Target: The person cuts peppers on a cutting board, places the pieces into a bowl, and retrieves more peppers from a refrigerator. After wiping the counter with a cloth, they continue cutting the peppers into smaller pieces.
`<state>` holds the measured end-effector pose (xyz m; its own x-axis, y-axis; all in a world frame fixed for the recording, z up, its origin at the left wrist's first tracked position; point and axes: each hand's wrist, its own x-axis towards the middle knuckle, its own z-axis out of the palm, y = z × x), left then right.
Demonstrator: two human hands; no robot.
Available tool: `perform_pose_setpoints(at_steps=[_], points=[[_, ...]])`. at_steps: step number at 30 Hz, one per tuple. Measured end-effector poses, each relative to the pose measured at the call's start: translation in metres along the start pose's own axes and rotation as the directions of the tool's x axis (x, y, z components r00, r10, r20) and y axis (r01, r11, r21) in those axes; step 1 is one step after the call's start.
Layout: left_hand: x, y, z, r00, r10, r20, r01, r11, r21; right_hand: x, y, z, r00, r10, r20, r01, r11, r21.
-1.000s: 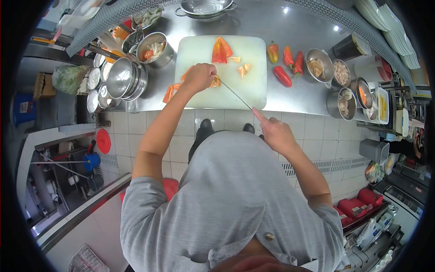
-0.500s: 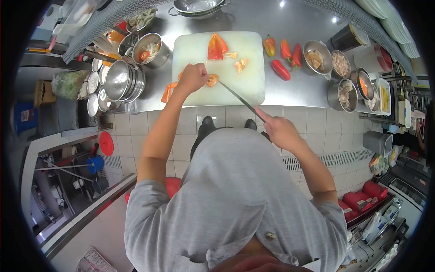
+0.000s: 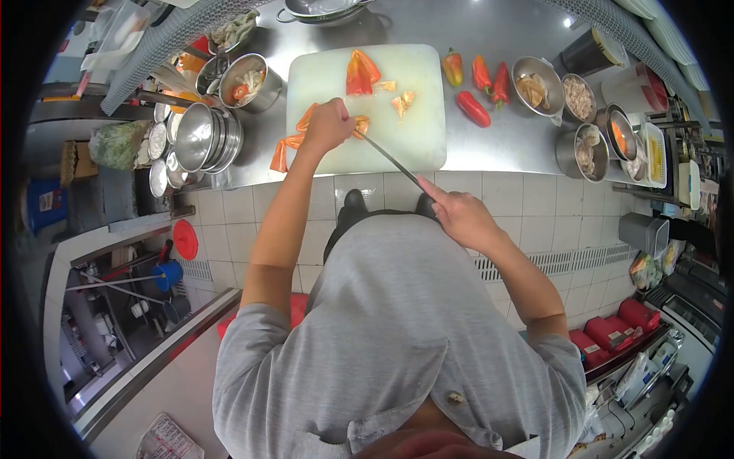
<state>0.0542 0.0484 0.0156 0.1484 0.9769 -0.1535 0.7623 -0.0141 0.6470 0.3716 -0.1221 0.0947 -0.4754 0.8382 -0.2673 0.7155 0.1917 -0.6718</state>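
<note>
My right hand [image 3: 461, 216] is closed on the handle of a long knife [image 3: 391, 161], index finger stretched along it. The blade points up and left across the front of a white cutting board [image 3: 417, 138]. Its tip meets a piece of orange pepper [image 3: 362, 123], which my left hand [image 3: 329, 125] holds with curled fingers. Cut orange pepper strips [image 3: 280, 156] lie by the left wrist, partly over the board's edge. A larger red-orange pepper piece [image 3: 361, 74] rests at the back of the board, with pale core scraps [image 3: 401, 103] to its right.
Whole peppers [image 3: 474, 109] lie right of the board. Beyond them stand steel bowls of food [image 3: 537, 88]. On the left are a steel pot [image 3: 264, 96] with cut vegetables and stacked steel bowls [image 3: 195, 136]. A colander [image 3: 325, 9] sits at the back.
The knife and my right hand have shifted slightly up and left, bringing the tip further onto the pepper piece. My left hand stays almost in place, and the whole view has shifted a little.
</note>
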Motion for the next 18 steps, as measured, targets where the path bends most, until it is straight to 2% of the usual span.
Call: perform_pose_setpoints(at_steps=[3,6,9,12,15,18], points=[[0.001,0.009,-0.003,0.996,-0.073,0.047,0.074,0.997,-0.019,0.001,0.005,0.006,0.997,0.044,0.058,-0.038,0.994,-0.103],[0.004,0.013,-0.003,0.998,-0.044,0.041,0.044,0.999,0.018,0.001,0.0,0.006,0.987,0.133,0.085,-0.098,0.938,-0.334],[0.011,0.008,-0.003,0.999,0.005,0.051,-0.008,0.998,0.063,0.0,-0.002,0.002,0.99,0.127,0.063,-0.099,0.937,-0.336],[0.016,0.004,-0.003,0.997,0.044,0.064,-0.053,0.987,0.15,-0.004,0.011,0.008,0.99,0.141,-0.03,-0.144,0.962,-0.231],[0.013,0.002,0.002,0.999,0.05,-0.003,-0.049,0.987,0.151,-0.01,0.016,0.009,0.987,0.138,-0.08,-0.149,0.978,-0.149],[0.014,0.007,0.001,0.999,0.027,0.021,-0.031,0.979,0.201,-0.016,0.018,0.011,0.987,0.135,-0.089,-0.146,0.98,-0.134]])
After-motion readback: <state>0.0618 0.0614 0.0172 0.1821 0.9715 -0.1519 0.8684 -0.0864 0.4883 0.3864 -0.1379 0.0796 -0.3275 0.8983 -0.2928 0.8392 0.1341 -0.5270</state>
